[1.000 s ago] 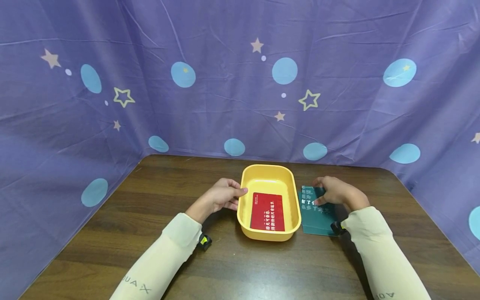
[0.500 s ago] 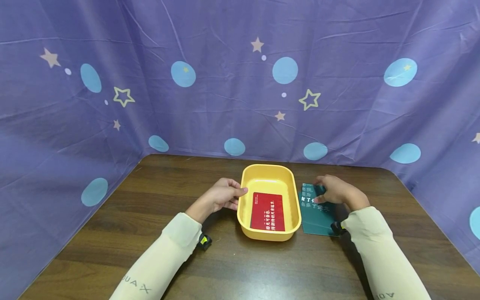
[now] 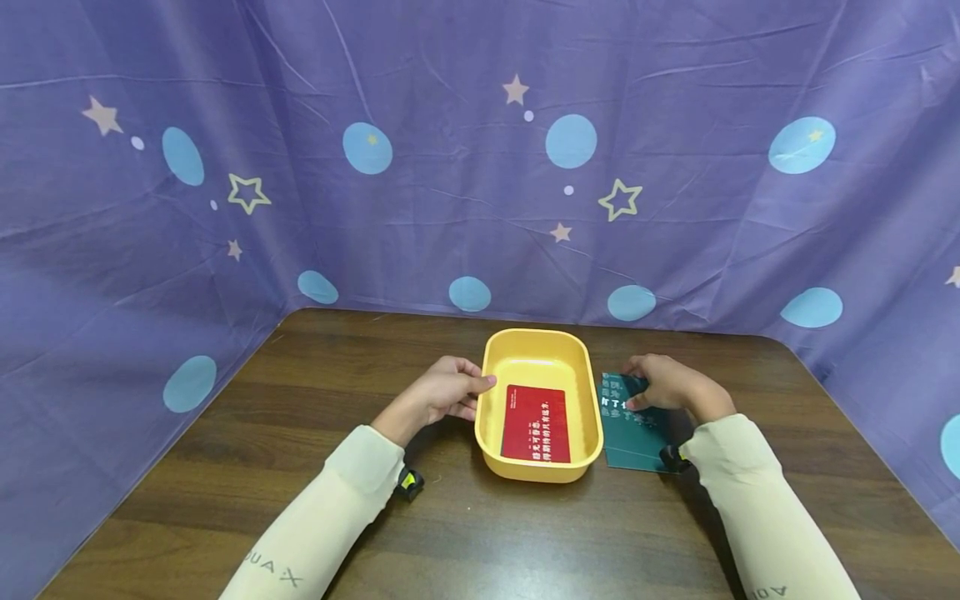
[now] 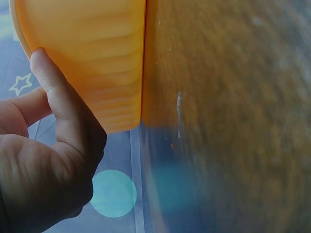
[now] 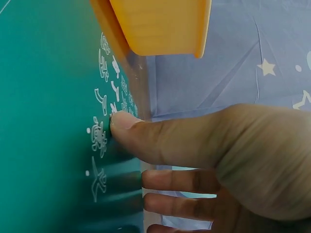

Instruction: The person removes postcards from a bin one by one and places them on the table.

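My left hand (image 3: 444, 390) grips the left side of a yellow plastic tray (image 3: 540, 472); its thumb lies over the rim, with the other fingers under it outside. In the left wrist view, the thumb bends against the tray's ribbed wall (image 4: 104, 58). A red booklet (image 3: 528, 429) with white characters lies flat inside the tray. To the right, a thin green booklet (image 3: 630, 446) lies on the table. My right hand (image 3: 671, 385) covers its upper right part. The right wrist view has the thumb tip on the green cover (image 5: 48, 97), while straight fingers touch near its far edge.
The brown wooden table (image 3: 337, 358) carries the tray and booklets. Behind it hangs a purple curtain (image 3: 465, 208) patterned with stars and dots. The tray stands close beside the green booklet's left edge.
The green booklet's upper part slides slightly away, then back toward me, under my right hand. That hand shifts a little left. My left hand and the tray stay put.
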Motion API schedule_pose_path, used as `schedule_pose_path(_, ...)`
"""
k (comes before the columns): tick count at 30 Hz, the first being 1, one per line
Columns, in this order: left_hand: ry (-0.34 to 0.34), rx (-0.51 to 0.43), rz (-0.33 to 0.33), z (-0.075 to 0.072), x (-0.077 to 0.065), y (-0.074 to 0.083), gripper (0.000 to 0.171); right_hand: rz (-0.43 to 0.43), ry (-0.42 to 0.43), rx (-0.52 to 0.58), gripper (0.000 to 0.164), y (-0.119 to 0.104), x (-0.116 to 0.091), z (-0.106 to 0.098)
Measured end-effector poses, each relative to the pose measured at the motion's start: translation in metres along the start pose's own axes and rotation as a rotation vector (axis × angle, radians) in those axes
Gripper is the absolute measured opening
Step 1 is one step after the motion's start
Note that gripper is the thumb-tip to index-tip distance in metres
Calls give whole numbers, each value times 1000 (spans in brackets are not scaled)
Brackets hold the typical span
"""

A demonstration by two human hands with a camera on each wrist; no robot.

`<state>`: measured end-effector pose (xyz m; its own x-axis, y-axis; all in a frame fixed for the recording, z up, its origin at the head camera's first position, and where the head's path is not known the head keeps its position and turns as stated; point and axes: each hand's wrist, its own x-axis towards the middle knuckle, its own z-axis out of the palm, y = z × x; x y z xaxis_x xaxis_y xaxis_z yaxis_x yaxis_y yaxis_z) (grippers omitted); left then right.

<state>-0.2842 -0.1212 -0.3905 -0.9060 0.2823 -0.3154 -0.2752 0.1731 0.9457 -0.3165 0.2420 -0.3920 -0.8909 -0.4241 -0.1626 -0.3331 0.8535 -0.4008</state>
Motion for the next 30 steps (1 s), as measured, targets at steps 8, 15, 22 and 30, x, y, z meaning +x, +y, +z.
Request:
schedule_pose_path(8, 6, 4, 3, 0, 1, -1, 27, -108, 133, -42, 47, -4, -3, -4)
schedule_pose_path(15, 8, 3, 6, 0, 2, -3, 27, -172, 301, -83, 51, -20, 1, -4)
schedule_pose_path(22, 9, 1, 3, 1, 0, -1, 27, -196, 364, -58, 54, -44, 5, 0)
schedule_pose_path(30, 11, -1, -3, 1, -1, 1, 27, -267, 395, -91, 58, -72, 5, 6)
